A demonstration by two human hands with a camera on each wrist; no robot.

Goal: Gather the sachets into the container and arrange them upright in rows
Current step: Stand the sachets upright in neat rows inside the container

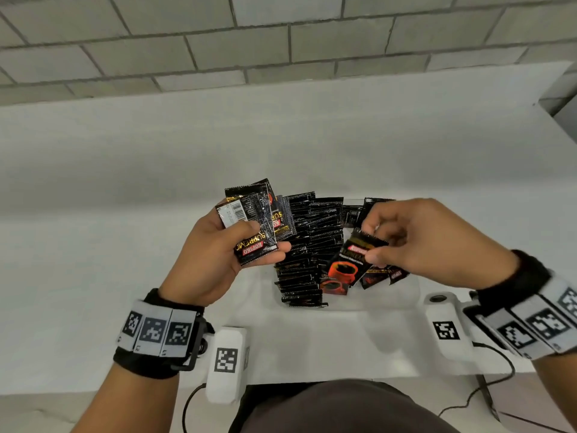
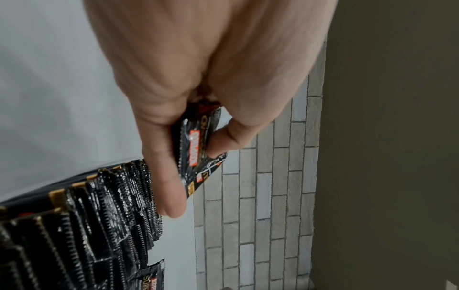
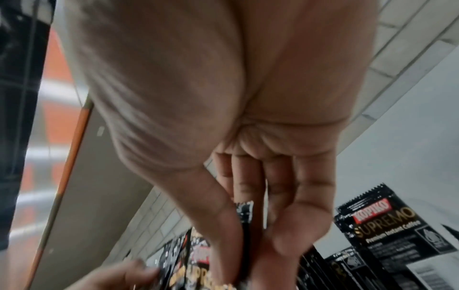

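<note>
A clear container (image 1: 368, 303) on the white table holds black coffee sachets (image 1: 312, 245) standing on edge in a long row. My left hand (image 1: 215, 257) hovers at the container's left end and grips a fanned bunch of sachets (image 1: 253, 220) between thumb and fingers; the left wrist view shows that bunch (image 2: 196, 145) pinched above the row (image 2: 99, 215). My right hand (image 1: 415, 239) is over the right side and pinches one sachet with a red cup print (image 1: 352, 260) by its upper edge. In the right wrist view this pinched sachet (image 3: 244, 213) shows between thumb and fingers.
Loose sachets (image 1: 384, 275) lie flat in the container's right part under my right hand. One sachet (image 3: 395, 221) leans upright at the far end. A grey brick wall (image 1: 281, 39) rises behind the white table (image 1: 125, 182). White tagged units (image 1: 226, 364) hang by both wrists.
</note>
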